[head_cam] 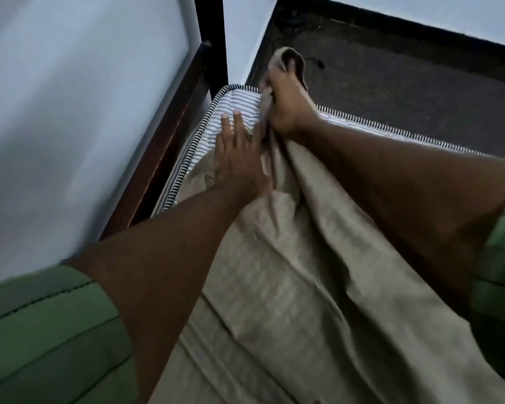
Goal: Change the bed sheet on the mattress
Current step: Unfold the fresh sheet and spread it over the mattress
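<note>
A beige bed sheet (318,272) lies rumpled over a striped mattress (236,107), whose far corner is bare. My right hand (286,100) is shut on the sheet's corner, bunched and lifted over the mattress corner. My left hand (236,153) rests flat on the mattress and the sheet's edge, fingers spread and pointing at the corner. Both forearms reach out from green sleeves.
A dark wooden bed frame (169,135) runs along the mattress's left side against a pale wall (70,112). A dark post (210,33) stands at the corner. Beyond the mattress lies dark carpet floor (391,83) with a black skirting.
</note>
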The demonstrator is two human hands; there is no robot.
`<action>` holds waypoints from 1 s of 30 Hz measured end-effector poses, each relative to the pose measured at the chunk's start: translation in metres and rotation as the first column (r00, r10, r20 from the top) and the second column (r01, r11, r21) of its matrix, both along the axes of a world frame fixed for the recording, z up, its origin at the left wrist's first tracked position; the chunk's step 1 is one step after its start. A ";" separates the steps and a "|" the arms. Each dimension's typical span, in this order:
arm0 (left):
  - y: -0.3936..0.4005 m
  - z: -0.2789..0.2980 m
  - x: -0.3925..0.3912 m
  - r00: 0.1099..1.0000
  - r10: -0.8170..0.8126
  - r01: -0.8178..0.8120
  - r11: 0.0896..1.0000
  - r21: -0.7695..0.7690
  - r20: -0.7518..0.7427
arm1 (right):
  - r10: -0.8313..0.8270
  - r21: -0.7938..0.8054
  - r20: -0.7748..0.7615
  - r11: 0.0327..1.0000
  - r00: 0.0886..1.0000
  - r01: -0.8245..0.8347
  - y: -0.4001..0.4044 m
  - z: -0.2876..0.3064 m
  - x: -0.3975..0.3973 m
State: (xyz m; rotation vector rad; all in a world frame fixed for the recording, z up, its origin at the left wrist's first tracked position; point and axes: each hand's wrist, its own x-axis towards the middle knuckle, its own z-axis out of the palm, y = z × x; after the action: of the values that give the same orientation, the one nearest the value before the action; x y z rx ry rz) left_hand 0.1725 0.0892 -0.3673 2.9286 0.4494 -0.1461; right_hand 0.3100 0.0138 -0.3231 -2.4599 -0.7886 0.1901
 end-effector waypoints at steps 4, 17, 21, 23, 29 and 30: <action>0.013 0.006 -0.007 0.998 0.049 -0.044 0.991 0.128 -0.040 | 0.059 0.110 -0.093 0.993 0.994 -0.049 0.009 0.009 -0.011; 0.031 0.039 0.008 0.907 -0.348 0.421 0.710 0.565 -0.239 | -0.434 -0.221 -0.095 0.887 0.896 0.406 -0.052 -0.022 -0.031; 0.072 0.049 0.026 0.932 -0.213 0.349 0.739 0.576 -0.292 | -0.309 0.293 -0.096 0.900 0.946 0.323 0.008 0.027 0.021; 0.082 0.047 0.028 0.952 -0.204 0.305 0.684 0.663 -0.228 | -0.180 0.230 -0.180 0.948 0.967 0.220 0.025 0.030 0.030; 0.050 0.026 0.002 0.928 -0.273 0.372 0.636 0.677 -0.253 | -0.046 -0.182 -0.008 0.982 0.999 0.044 -0.017 -0.052 -0.043; 0.042 0.024 0.000 0.935 -0.303 0.348 0.685 0.640 -0.184 | -0.005 -0.226 0.006 0.974 1.000 0.006 -0.030 -0.066 -0.059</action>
State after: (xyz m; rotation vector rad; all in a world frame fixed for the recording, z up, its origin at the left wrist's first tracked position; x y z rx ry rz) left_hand 0.1727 0.1314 -0.3431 3.7106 -0.0609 -0.1477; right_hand 0.2511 -0.0159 -0.3891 -2.6761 -0.8011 0.2859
